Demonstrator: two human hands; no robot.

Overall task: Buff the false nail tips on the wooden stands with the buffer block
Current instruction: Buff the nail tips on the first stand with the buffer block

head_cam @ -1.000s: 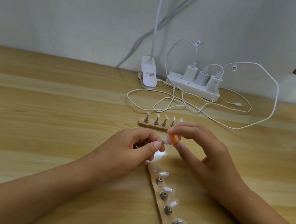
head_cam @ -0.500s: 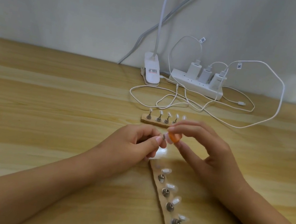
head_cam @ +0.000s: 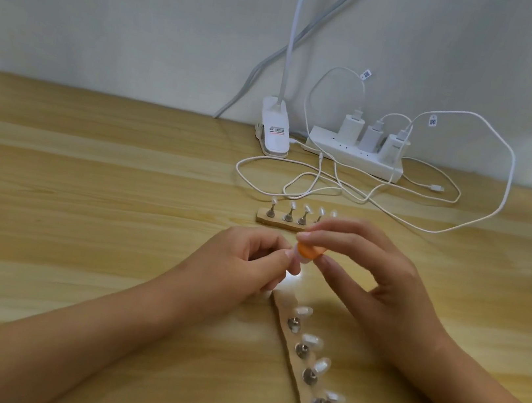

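My right hand (head_cam: 374, 272) pinches a small orange buffer block (head_cam: 411, 266) between thumb and fingers, just above the table's middle. My left hand (head_cam: 248, 262) pinches a small clear nail tip (head_cam: 398, 272) whose end touches the block; most of it is hidden by my fingers. Below the hands a wooden stand (head_cam: 304, 376) lies lengthwise with several clear nail tips on metal pegs. A second wooden stand (head_cam: 277, 221) with several tips lies crosswise behind the hands, its right end covered by my right fingers.
At the back by the wall sit a white power strip (head_cam: 354, 154) with three chargers and a white clip lamp base (head_cam: 274, 132). Loose white cables (head_cam: 321, 189) loop over the wooden table (head_cam: 67, 206) behind the far stand.
Both hands stay together at the block and tip. The right fingers have shifted slightly over the orange block, showing more of it; the view has tilted a little.
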